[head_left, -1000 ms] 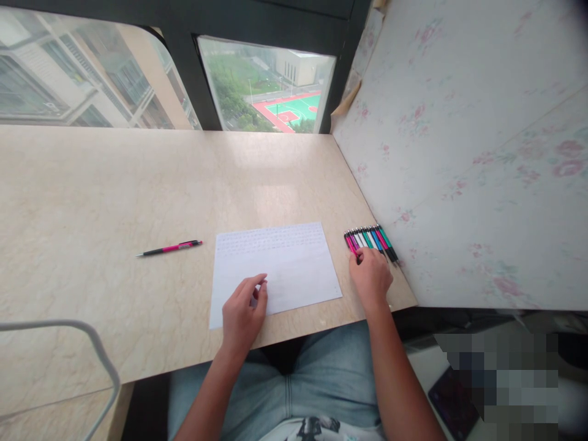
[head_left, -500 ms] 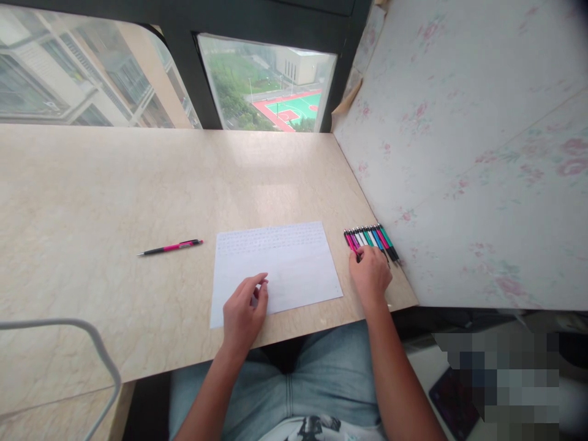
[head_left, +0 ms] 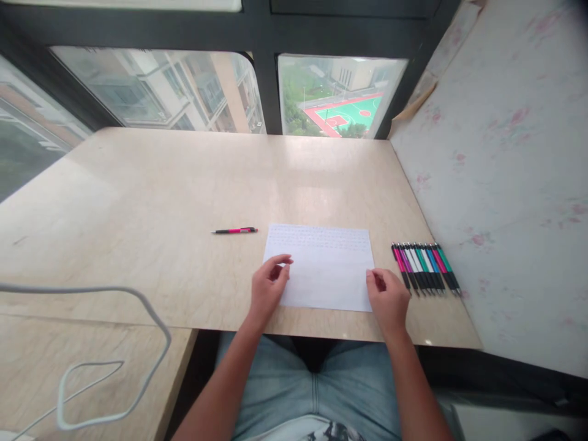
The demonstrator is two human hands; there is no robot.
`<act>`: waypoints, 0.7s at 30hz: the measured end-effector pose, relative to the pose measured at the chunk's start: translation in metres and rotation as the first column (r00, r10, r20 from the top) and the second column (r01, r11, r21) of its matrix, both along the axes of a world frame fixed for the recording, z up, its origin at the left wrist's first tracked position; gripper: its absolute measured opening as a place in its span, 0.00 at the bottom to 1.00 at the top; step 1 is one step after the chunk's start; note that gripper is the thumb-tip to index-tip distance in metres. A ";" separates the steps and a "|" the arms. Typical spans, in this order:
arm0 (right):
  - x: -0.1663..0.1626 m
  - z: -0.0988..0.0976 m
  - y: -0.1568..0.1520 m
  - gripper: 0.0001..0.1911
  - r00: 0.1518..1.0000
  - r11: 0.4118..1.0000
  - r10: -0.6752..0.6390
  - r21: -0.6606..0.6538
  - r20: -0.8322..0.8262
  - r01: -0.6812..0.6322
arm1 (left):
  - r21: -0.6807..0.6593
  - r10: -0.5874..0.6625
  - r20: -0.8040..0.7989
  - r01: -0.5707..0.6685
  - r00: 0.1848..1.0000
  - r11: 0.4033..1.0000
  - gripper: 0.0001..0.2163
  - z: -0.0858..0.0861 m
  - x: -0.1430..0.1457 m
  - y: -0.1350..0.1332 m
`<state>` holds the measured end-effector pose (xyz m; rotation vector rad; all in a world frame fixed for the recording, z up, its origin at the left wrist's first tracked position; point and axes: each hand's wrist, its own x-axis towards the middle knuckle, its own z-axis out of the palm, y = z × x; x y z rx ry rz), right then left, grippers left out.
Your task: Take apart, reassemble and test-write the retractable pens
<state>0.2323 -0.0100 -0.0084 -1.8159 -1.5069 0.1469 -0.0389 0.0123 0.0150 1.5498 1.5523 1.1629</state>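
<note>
A white sheet of paper (head_left: 328,275) lies flat on the tabletop, with rows of handwriting across its top. Over its left edge is my left hand (head_left: 271,282), fingers curved and a gap between thumb and forefinger, with nothing visible in it. At the right edge of the sheet, my right hand (head_left: 388,297) has thumb and forefinger brought together; whether the paper is between them I cannot tell. Just right of that hand, a row of several mechanical pencils (head_left: 425,266) in pink, purple, white, green and blue lies side by side. A single pink and black mechanical pencil (head_left: 235,231) rests left of the sheet.
A grey cable (head_left: 158,324) loops over the lower left of the marbled tabletop (head_left: 160,196). A flower-patterned wall (head_left: 514,202) bounds the right side, close to the pencil row. Dark-framed windows (head_left: 266,73) stand behind the table.
My right hand has left the row of pencils and moved left to the paper's edge. My left hand is still by the paper's left side. The view has swung left.
</note>
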 end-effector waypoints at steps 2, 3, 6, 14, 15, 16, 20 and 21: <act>0.000 -0.001 -0.002 0.13 0.998 0.999 -0.030 0.013 -0.057 0.030 | 0.061 0.125 -0.110 -0.119 0.986 0.991 0.10 0.005 -0.028 0.018; 0.002 -0.001 -0.002 0.13 0.994 0.999 -0.048 0.012 -0.095 0.050 | 0.105 0.183 -0.192 -0.166 0.964 0.981 0.10 0.008 -0.043 0.028; 0.005 -0.002 -0.002 0.14 0.971 0.996 -0.089 -0.016 -0.223 0.087 | 0.197 0.210 -0.534 -0.121 0.819 0.973 0.12 0.012 -0.082 0.054; 0.006 -0.005 0.001 0.16 0.929 0.991 -0.128 -0.002 -0.348 0.136 | 0.100 0.095 -0.862 -0.016 0.499 0.995 0.12 0.012 -0.120 0.075; 0.006 -0.005 0.001 0.16 0.930 0.991 -0.125 0.004 -0.347 0.134 | 0.081 0.080 -0.863 -0.019 0.498 0.997 0.12 0.012 -0.122 0.076; 0.007 -0.006 0.001 0.16 0.929 0.991 -0.123 0.005 -0.349 0.133 | 0.067 0.065 -0.861 -0.014 0.505 0.998 0.12 0.013 -0.124 0.076; 0.007 -0.006 0.001 0.16 0.921 0.992 -0.120 0.001 -0.371 0.129 | 0.074 0.075 -0.841 -0.023 0.536 0.997 0.12 0.015 -0.127 0.074; 0.007 -0.006 0.001 0.16 0.920 0.992 -0.119 0.000 -0.374 0.128 | 0.074 0.076 -0.838 -0.025 0.541 0.997 0.12 0.016 -0.127 0.073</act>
